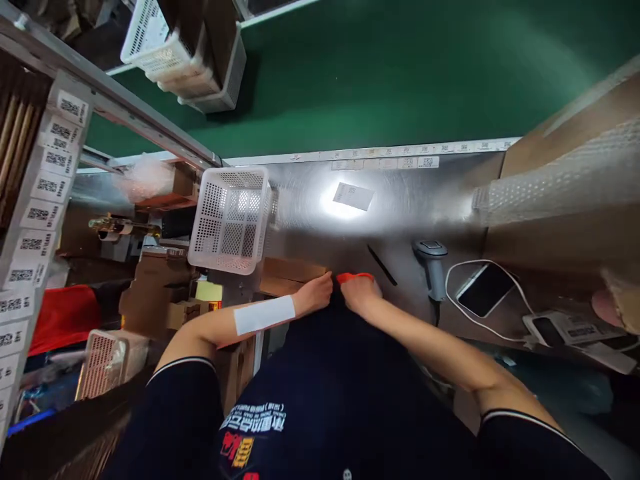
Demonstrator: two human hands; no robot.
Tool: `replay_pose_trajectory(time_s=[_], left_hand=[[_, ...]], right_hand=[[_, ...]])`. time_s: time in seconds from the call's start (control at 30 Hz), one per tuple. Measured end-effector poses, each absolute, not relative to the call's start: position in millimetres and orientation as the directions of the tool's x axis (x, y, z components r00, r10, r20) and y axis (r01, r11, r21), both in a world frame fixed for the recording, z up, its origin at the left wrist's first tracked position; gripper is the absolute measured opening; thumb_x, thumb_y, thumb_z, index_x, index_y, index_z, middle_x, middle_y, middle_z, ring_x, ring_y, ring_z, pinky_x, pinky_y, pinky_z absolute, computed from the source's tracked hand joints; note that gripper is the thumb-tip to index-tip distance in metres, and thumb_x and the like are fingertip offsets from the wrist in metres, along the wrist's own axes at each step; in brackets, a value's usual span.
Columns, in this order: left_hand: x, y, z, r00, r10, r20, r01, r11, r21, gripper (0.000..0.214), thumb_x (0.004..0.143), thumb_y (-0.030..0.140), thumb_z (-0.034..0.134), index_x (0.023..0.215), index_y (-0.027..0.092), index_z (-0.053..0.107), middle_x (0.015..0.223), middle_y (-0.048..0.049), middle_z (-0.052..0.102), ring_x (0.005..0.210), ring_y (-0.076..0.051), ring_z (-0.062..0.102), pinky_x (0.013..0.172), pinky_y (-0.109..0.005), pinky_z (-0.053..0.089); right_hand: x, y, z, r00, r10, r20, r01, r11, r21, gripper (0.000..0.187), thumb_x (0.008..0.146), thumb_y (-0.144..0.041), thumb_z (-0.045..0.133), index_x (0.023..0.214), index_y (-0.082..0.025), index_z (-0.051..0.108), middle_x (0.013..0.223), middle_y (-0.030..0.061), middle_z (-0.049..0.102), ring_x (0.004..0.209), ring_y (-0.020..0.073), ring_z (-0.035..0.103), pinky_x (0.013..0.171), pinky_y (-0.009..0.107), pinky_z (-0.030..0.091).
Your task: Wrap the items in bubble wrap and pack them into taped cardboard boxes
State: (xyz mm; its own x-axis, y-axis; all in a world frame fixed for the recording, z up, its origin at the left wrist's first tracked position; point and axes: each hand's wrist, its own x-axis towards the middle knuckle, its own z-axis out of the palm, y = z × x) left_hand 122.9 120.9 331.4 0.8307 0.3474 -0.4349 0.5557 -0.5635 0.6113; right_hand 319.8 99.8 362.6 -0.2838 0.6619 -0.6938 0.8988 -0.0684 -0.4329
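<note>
Cardboard box point(290, 268): it is at the near edge of the metal table point(310, 227), close to your body and a bit to your left.
Box's long side: it goes from left to right, more across you than away from you.
Left hand point(316, 292): this is the nearer of your 2 hands. Its fingers are bent and touch the box's right end. The view does not let you tell if they pinch it.
From the left fingers: nearly all of the box you can see lies off to the left.
Right hand point(359, 292): its fingers are curled tight around a red thing point(356, 275). It is right of the box, with a small gap between your 2 hands.
Red thing: only 1 bit pokes out above your knuckles, so its full shape is hidden.
Black strip point(382, 265): it lies on a slant, just beside your right hand.
White basket point(223, 265): it sits near the box's left end, a bit farther from you.
</note>
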Motion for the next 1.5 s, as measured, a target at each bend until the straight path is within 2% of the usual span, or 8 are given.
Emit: replay_pose_trajectory(time_s=[0.37,0.47,0.57,0.7,0.9,1.1,1.3,1.5], left_hand=[[160,132,315,0.805,0.318,-0.501,0.589,-0.531,0.610,0.009,0.074,0.027,0.079,0.074,0.036,0.080,0.073,-0.0065,0.078,0.108,-0.038,0.073,0.118,-0.067,0.038],[142,143,343,0.882,0.264,-0.391,0.460,-0.662,0.591,0.046,0.079,0.014,0.072,0.116,0.041,0.077,0.123,-0.0027,0.077,0.141,-0.030,0.055,0.127,-0.062,0.027],[125,148,365,0.848,0.396,-0.352,0.515,-0.773,0.370,0.092,0.075,0.020,0.080,0.157,0.037,0.043,0.170,-0.0099,0.034,0.159,-0.042,0.023,0.121,-0.078,0.015],[112,154,383,0.706,0.613,-0.356,0.707,-0.638,0.305,0.094,0.063,0.033,0.090,0.149,0.027,0.054,0.167,-0.0215,0.034,0.150,-0.050,0.035,0.116,-0.076,0.029],[77,177,390,0.375,0.920,-0.111,0.696,-0.200,0.690,0.074,0.068,0.043,0.088,0.135,0.028,0.062,0.157,-0.0141,0.044,0.147,-0.040,0.041,0.116,-0.058,0.044],[64,201,325,0.203,0.905,-0.374,0.544,0.214,0.811,0.042,0.088,0.031,0.066,0.129,0.024,0.062,0.148,-0.0151,0.056,0.131,-0.032,0.061,0.102,-0.053,0.057],[88,234,328,0.238,0.956,-0.173,0.589,0.000,0.808,0.023,0.089,0.035,0.065,0.105,0.019,0.072,0.129,-0.0141,0.069,0.132,-0.034,0.060,0.115,-0.060,0.045],[118,253,369,0.187,0.979,-0.076,0.471,-0.022,0.882,0.037,0.093,0.043,0.060,0.118,0.018,0.069,0.108,-0.0106,0.073,0.092,-0.022,0.072,0.088,-0.044,0.059]], right_hand=[[435,173,390,0.321,0.798,-0.511,0.883,-0.447,-0.142,0.056,0.102,-0.053,0.046,0.129,-0.007,0.063,0.120,0.0271,0.071,0.110,0.0371,0.069,0.086,0.041,0.049],[467,206,363,0.425,0.789,-0.445,0.854,-0.512,-0.092,0.044,0.104,-0.032,0.046,0.127,0.001,0.063,0.111,0.0305,0.071,0.108,0.0362,0.070,0.090,0.043,0.046],[476,229,352,0.468,0.814,-0.344,0.852,-0.519,-0.068,0.038,0.100,-0.020,0.048,0.123,0.007,0.063,0.112,0.0354,0.068,0.114,0.0405,0.066,0.096,0.048,0.043],[450,267,349,0.352,0.895,-0.275,0.903,-0.401,-0.152,0.038,0.104,-0.017,0.042,0.131,0.003,0.059,0.133,0.0340,0.059,0.130,0.0387,0.054,0.105,0.049,0.038],[386,340,321,0.136,0.930,-0.341,0.918,-0.248,-0.310,0.031,0.100,-0.036,0.063,0.124,-0.015,0.065,0.132,0.0106,0.064,0.121,0.0252,0.061,0.102,0.046,0.052],[372,349,307,0.282,0.864,-0.418,0.857,-0.422,-0.295,0.037,0.099,-0.038,0.066,0.128,-0.016,0.063,0.133,0.0112,0.063,0.120,0.0264,0.062,0.102,0.049,0.054],[377,322,321,0.276,0.864,-0.422,0.784,-0.456,-0.421,0.032,0.100,-0.038,0.062,0.122,-0.016,0.065,0.127,0.0107,0.066,0.114,0.0245,0.063,0.098,0.046,0.053],[357,278,366,-0.072,0.962,-0.262,0.674,-0.147,-0.724,0.032,0.101,-0.023,0.040,0.109,-0.018,0.071,0.109,0.0069,0.076,0.100,0.0199,0.067,0.088,0.031,0.051]])
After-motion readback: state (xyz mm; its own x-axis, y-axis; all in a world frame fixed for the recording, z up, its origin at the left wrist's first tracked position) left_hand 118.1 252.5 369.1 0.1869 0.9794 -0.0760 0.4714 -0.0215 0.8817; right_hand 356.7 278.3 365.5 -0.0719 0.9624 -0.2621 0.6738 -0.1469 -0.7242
